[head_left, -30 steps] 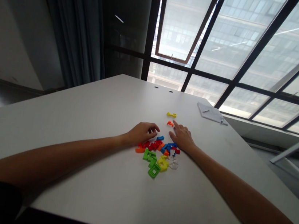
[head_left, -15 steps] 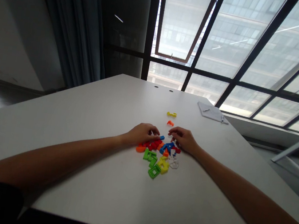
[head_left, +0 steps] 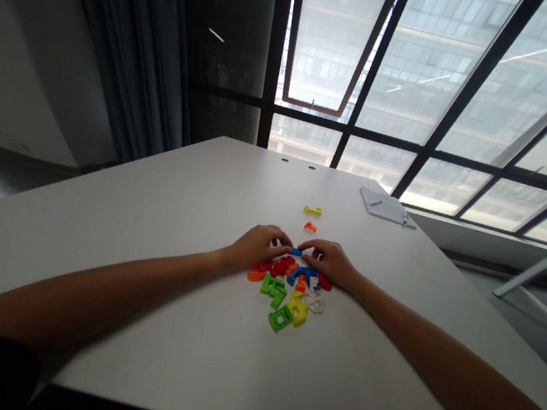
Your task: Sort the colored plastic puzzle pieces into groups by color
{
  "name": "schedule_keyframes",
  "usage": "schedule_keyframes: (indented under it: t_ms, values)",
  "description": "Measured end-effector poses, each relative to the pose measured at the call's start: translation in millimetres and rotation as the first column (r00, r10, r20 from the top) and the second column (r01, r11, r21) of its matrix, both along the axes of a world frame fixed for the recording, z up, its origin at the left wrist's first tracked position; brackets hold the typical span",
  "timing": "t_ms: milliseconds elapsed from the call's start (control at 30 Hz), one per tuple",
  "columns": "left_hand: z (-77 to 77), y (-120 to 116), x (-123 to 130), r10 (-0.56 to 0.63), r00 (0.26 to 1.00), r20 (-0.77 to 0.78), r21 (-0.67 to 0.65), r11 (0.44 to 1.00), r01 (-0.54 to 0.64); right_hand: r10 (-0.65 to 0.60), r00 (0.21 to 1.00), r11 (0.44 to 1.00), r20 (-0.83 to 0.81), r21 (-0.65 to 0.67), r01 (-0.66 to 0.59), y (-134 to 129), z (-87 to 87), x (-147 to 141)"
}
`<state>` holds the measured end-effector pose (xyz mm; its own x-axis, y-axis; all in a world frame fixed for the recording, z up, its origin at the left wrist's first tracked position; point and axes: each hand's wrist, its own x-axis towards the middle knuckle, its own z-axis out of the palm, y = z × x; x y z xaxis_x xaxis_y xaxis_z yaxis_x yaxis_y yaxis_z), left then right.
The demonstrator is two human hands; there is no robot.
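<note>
My left hand (head_left: 258, 247) and my right hand (head_left: 329, 263) rest on the white table (head_left: 151, 216), just behind a heap of coloured plastic puzzle pieces (head_left: 287, 287). Their fingertips nearly meet around a small blue piece (head_left: 296, 252) at the heap's far edge. Whether either hand grips it is hidden. The heap holds red, orange, blue, green, yellow and clear pieces. Farther out lie a yellow piece (head_left: 312, 211) and an orange piece (head_left: 309, 226), both apart from the heap and my hands.
A white notepad (head_left: 387, 207) with a pen lies near the far right table edge. Two small holes mark the far end of the table. Large windows stand beyond it, a dark curtain hangs at the left, and a white chair frame shows at the right.
My right hand has slid left toward my left hand, closing the gap around the blue piece. Some heap pieces have shifted slightly, and the blue piece stays in about the same place.
</note>
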<state>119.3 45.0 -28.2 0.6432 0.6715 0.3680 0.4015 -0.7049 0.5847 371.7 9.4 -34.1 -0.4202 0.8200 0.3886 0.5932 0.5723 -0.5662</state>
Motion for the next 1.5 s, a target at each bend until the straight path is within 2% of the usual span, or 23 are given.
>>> schedule_keyframes:
  t_ms: [300,700,1033,1167,1233,1333,1400,1500]
  values:
    - [0.3,-1.8,0.4,-0.007,1.0,0.029,0.017,1.0,0.006,-0.017,0.999,0.987,0.031,0.159,0.012,-7.2,-3.3,0.4]
    - [0.1,-1.7,-0.3,0.063,0.997,0.055,-0.03,0.998,-0.061,-0.052,0.999,0.975,0.004,0.217,0.05,-8.5,-5.7,0.7]
    - [-1.2,1.9,0.4,0.096,0.995,0.025,-0.1,0.991,-0.093,-0.187,0.972,0.922,-0.145,0.315,0.224,-6.1,-6.3,-1.4]
    - [-1.1,1.7,0.0,0.094,0.995,0.019,-0.109,0.99,-0.092,-0.321,0.932,0.863,-0.168,0.354,0.361,13.7,-4.9,21.3]
    - [-1.4,2.2,-0.1,0.084,0.996,0.009,-0.113,0.99,-0.083,-0.425,0.896,0.82,-0.127,0.366,0.441,27.1,-5.1,42.8]
    - [-2.4,3.3,-0.1,0.081,0.997,0.005,-0.109,0.991,-0.08,-0.595,0.795,0.771,0.118,0.364,0.523,44.2,-8.1,77.2]
    - [-2.7,3.7,-0.1,0.086,0.996,0.005,-0.109,0.99,-0.085,-0.628,0.728,0.772,0.274,0.334,0.54,52.4,-11.3,94.2]
    - [-2.5,3.6,0.0,0.083,0.997,-0.004,-0.111,0.99,-0.083,-0.635,0.685,0.773,0.359,0.288,0.565,63.6,-15.9,105.2]
